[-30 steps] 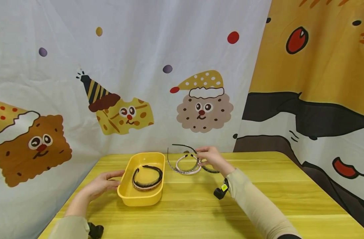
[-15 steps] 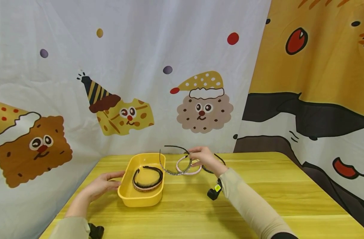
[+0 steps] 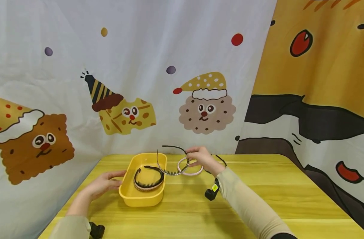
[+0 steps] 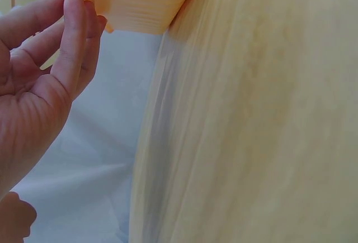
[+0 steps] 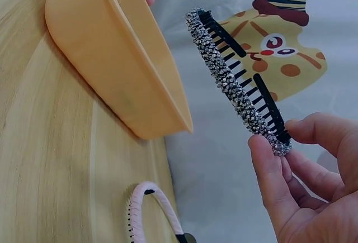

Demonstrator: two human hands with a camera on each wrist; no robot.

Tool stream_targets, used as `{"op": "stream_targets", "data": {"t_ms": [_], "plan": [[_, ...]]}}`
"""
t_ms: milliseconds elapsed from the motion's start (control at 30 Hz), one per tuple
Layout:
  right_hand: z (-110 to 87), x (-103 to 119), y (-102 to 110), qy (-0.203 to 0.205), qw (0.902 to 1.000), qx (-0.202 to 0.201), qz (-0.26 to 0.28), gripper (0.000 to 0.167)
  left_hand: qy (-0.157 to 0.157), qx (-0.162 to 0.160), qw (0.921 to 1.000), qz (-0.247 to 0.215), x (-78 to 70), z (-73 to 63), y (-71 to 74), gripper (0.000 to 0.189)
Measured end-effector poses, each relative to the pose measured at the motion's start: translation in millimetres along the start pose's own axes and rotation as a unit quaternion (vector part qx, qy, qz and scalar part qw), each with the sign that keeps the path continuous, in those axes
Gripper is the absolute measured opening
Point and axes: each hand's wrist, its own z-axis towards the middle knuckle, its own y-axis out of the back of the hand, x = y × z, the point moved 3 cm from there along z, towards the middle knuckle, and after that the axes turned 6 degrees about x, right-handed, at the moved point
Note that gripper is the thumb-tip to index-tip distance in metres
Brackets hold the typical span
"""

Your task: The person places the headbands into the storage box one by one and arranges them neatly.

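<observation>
My right hand [image 3: 204, 159] pinches a black toothed headband [image 5: 229, 84] covered in silvery sparkling stones, between thumb and fingers at one side. The headband is raised off the table, and in the head view its near end overlaps the right rim of the yellow tub [image 3: 141, 201]. Inside the tub lie a black toothed headband [image 3: 153, 183] and a brownish beaded one partly under it. On the tub's left side, the fingertips of my left hand [image 3: 102, 184] touch the outer wall near the rim, with the fingers mostly straight.
A pink headband [image 3: 194, 173] lies on the wooden table [image 3: 259, 186] right of the tub. Beyond it is a dark headband [image 3: 221, 160], partly hidden by my right hand. A printed cloth [image 3: 158, 39] hangs along the table's back edge.
My right hand has carried the sparkling headband leftward, from over the pink headband to the tub's right rim. The left hand stays at the tub.
</observation>
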Motion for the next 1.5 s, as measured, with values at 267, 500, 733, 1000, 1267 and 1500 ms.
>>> {"op": "stream_targets", "data": {"t_ms": [267,500,733,1000,1267,1500], "plan": [[1.0,2.5,-6.3,-0.006,1.0000,-0.001,0.001,0.032,0.003,0.004,1.0000,0.000,-1.1,-0.4,-1.4,0.063],[6.2,3.9,-16.3,-0.004,1.0000,-0.001,0.009,0.034,0.005,0.003,1.0000,-0.003,-1.3,0.3,-0.3,0.063],[11.5,6.2,-29.5,0.002,0.9999,0.010,0.008,0.036,0.004,0.000,1.0000,-0.001,-0.7,0.4,0.4,0.063],[14.9,5.3,-46.2,-0.002,0.9996,0.018,0.024,0.036,0.005,-0.003,1.0000,0.001,-3.1,0.1,-2.4,0.063],[18.9,3.8,-60.9,-0.004,0.9994,0.013,0.030,0.036,0.004,-0.002,1.0000,0.004,-3.5,0.1,-2.1,0.063],[21.2,3.8,-72.0,0.003,0.9989,0.018,0.043,0.036,0.005,0.001,1.0000,0.007,-2.5,1.0,-1.7,0.061]]}}
